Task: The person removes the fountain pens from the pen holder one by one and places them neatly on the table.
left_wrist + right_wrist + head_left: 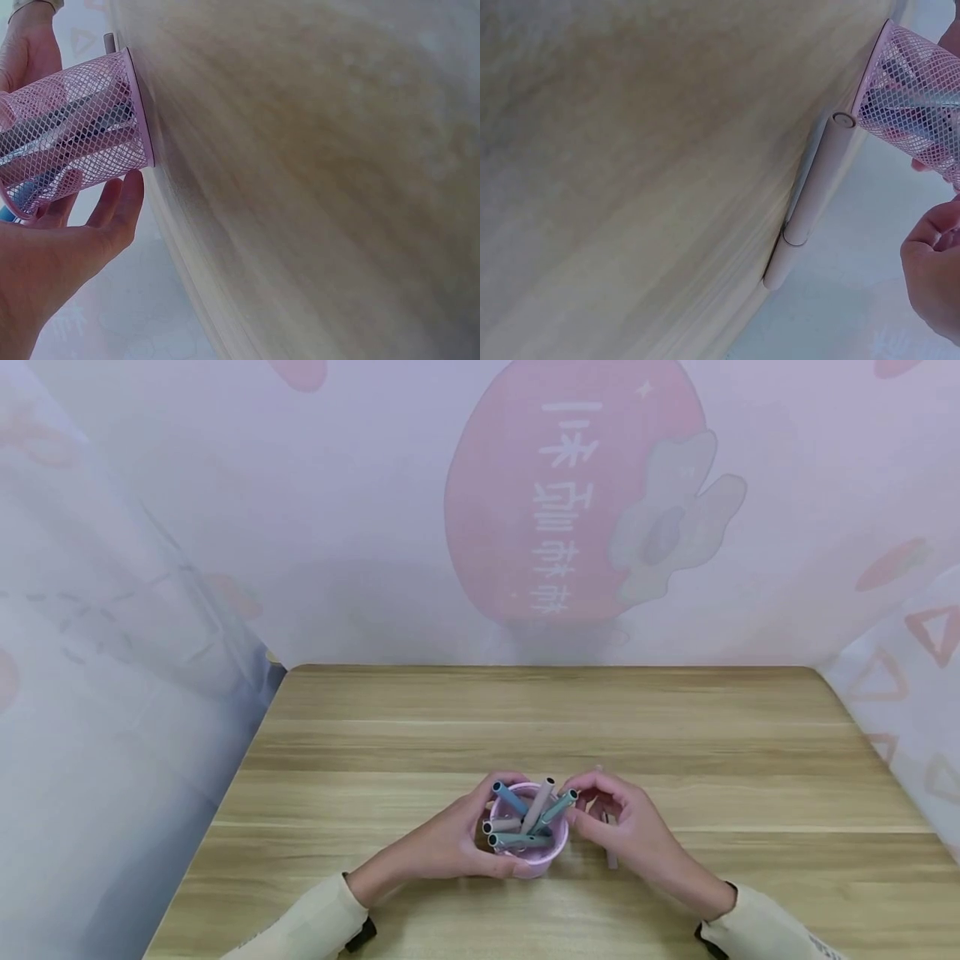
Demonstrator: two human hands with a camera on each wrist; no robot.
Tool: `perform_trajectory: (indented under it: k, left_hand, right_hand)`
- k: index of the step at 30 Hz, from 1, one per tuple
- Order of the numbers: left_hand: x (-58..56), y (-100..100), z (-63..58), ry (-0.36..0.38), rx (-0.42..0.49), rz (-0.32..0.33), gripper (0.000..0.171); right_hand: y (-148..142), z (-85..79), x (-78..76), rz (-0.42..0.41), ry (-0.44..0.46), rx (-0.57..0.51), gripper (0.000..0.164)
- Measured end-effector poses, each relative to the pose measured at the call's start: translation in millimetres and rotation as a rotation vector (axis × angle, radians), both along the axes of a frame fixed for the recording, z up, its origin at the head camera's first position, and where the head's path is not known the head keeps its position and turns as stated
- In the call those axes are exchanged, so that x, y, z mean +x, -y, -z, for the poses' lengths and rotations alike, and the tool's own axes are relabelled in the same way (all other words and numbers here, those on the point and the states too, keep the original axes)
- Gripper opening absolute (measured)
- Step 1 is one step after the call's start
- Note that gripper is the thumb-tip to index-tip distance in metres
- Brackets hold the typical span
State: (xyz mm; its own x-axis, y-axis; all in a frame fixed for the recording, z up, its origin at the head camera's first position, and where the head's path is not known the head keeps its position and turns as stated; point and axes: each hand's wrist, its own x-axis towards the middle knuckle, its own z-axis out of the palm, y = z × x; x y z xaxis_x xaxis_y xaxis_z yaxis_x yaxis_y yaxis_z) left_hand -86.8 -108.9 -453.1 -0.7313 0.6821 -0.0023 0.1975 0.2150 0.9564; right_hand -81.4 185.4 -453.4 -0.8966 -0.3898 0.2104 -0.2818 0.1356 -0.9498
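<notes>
A pink mesh pen cup [534, 868] stands on the wooden table with several markers in it, their ends fanning over the rim. My left hand [459, 843] grips the cup from the left, its thumb at the near side and fingers round the far side. At the cup's right rim, my right hand [626, 818] pinches the end of a green marker [557, 808] between thumb and index finger. A blue marker [510, 797] and a pale pink marker [538, 806] lean beside it. Another pale pink marker [817, 176] lies on the table, partly hidden under the right hand in the head view.
The wooden table [360, 743] extends behind and to both sides of the hands. A pale printed cloth [360, 510] hangs along its back edge, with more cloth at the left and right sides.
</notes>
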Motion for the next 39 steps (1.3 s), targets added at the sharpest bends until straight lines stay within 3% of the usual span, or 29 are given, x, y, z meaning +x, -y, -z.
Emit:
perform_trajectory:
  k: [9,20,32,39]
  left_hand:
    - [-2.8,-0.7,3.3,-0.033,0.019,0.019,0.088]
    - [-1.9,-0.9,4.5,-0.019,0.032,0.016,0.088]
    - [-1.0,0.3,5.7,-0.009,0.021,0.01,0.089]
    - [-2.2,-0.4,6.1,-0.03,0.021,0.016,0.088]
  right_hand:
    - [1.1,-4.8,0.4,0.009,-0.052,-0.019,0.024]
    - [2.4,-12.8,6.1,0.029,-0.157,-0.048,0.029]
    - [3.4,-25.1,10.2,0.1,-0.327,-0.144,0.035]
    - [-2.5,-34.3,8.9,0.131,-0.312,-0.207,0.032]
